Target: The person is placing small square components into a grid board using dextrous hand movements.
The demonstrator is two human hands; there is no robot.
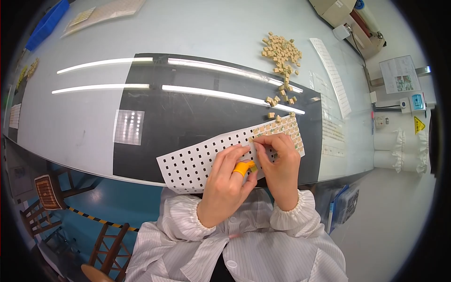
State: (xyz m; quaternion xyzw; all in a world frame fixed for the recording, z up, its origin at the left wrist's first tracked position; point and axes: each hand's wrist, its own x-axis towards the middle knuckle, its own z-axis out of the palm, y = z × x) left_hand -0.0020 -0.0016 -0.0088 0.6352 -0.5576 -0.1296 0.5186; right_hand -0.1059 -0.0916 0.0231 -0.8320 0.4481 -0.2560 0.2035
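Note:
A white sheet with rows of black square openings lies aslant on the dark mat, and small tan blocks fill its right end. At the edge of the filled rows, my right hand pinches a small tan block between thumb and forefinger, against the sheet. My left hand rests over the sheet's middle, fingers bent, the forefinger near that block. A yellow band circles one of its fingers. Beside the band, near the thumb, is a small greenish thing partly hidden by the fingers.
Loose tan blocks are heaped beyond the sheet, trailing toward it. A clear dotted sheet lies at the left of the dark mat. Another white perforated strip lies at right. A blue tray stands far left.

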